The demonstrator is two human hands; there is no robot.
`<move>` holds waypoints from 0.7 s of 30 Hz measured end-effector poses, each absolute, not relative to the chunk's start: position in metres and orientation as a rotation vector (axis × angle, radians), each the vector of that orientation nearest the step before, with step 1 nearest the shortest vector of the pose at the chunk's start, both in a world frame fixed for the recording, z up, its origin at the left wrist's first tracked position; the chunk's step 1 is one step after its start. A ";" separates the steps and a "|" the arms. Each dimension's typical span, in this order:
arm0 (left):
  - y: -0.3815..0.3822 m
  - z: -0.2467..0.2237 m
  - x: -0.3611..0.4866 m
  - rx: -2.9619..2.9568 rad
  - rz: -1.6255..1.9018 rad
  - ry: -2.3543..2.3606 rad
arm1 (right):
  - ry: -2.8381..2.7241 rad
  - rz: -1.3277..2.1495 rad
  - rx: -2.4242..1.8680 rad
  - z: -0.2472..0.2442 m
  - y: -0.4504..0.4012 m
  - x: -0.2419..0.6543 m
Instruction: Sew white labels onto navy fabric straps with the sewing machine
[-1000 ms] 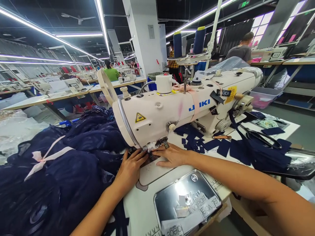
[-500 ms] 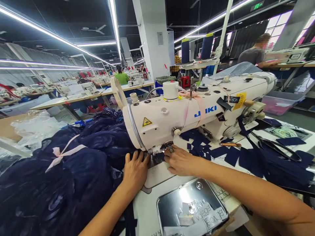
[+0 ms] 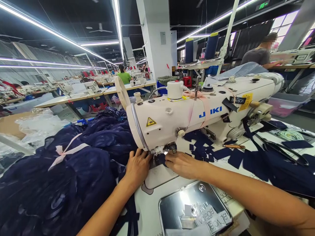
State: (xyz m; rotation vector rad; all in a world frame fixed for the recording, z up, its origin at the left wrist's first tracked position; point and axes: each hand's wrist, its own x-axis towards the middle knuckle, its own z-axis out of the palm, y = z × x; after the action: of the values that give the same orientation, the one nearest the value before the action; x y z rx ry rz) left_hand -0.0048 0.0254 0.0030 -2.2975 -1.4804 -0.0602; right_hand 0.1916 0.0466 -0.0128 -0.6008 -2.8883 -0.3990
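Under the needle area of a white sewing machine (image 3: 157,121) lies a small piece of dark navy fabric (image 3: 160,160). My left hand (image 3: 138,165) rests just left of the needle, fingers apart and pressing down at the edge of the dark cloth. On the right side of the needle, my right hand (image 3: 183,164) has its fingers drawn together on the navy piece, just below a round tension knob. The fingertips of both hands are partly hidden by the machine head. A large heap of navy fabric (image 3: 98,164) lies against the machine's left side.
A metal tray (image 3: 172,209) with labels sits at the front edge. Navy scraps (image 3: 236,157), a wooden-handled tool (image 3: 233,146) and black scissors (image 3: 283,149) lie to the right. One person (image 3: 256,54) sits at a machine at the back right.
The view has shifted slightly, so the machine appears a little further right and lower. My right hand's fingers have come down from the tension knob to the cloth below it.
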 end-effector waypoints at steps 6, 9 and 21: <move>0.026 0.001 -0.005 -2.306 -0.086 -1.496 | -2.903 -0.400 -0.622 -0.010 0.042 0.188; 0.026 0.000 -0.005 -2.317 -0.083 -1.505 | -2.893 -0.408 -0.630 -0.012 0.041 0.186; 0.036 0.001 -0.003 -2.329 -0.041 -1.536 | -2.859 -0.424 -0.727 -0.025 0.038 0.174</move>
State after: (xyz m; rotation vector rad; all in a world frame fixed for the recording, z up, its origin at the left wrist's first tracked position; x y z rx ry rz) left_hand -0.0031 0.0364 0.0015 -2.3287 -1.5361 -0.0407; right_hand 0.1741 0.0384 -0.0248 -0.7270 -2.8590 -0.4235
